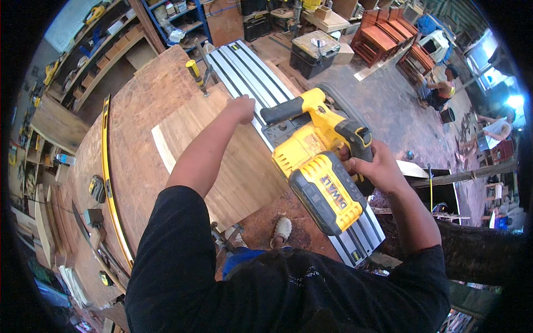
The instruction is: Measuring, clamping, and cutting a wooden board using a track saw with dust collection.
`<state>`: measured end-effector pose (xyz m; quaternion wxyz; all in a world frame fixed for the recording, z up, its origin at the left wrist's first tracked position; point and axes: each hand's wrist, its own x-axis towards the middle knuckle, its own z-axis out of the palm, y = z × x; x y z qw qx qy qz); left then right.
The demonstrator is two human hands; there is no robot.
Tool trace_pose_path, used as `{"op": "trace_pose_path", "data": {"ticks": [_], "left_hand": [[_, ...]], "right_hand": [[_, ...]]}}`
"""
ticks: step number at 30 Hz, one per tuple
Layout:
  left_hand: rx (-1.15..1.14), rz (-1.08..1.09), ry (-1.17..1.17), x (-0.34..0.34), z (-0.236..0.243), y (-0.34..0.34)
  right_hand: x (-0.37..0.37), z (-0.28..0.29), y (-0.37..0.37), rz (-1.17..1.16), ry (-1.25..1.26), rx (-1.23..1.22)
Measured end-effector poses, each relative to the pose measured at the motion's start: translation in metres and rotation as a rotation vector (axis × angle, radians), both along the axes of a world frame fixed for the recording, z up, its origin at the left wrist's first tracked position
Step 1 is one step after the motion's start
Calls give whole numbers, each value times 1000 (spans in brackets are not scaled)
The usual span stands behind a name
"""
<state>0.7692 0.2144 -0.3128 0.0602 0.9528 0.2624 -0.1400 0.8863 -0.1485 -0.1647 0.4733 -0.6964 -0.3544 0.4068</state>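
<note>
In the head view, the right grip (378,166) clasped the handle (361,141) of a yellow-and-black saw (302,150) on a silver rail (237,71). The left grip (242,109) was curled at the rail's left edge, near a wooden board (225,169); whether it held anything, I could not tell.

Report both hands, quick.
Left hand: closed at the guide rail edge; gripping it or not, can't tell.
Right hand: closed, holding the yellow saw.

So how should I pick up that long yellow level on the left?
Probably grip the middle of the yellow level, coming from its right: it lies long and thin, so the middle should balance, and a yellow-and-black tool sits close on its left.
</note>
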Motion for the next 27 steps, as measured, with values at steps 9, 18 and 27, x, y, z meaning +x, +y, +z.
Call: {"op": "trace_pose_path", "data": {"ticks": [9, 18, 27], "left_hand": [[-52, -118, -9, -8, -25, 41], [38, -313, 36, -20, -48, 112], [-491, 3, -127, 3, -46, 109]], "right_hand": [[5, -23, 48, 9, 21, 120], [1, -15, 115, 61, -155, 78], [11, -14, 103, 56, -485, -31]]}}
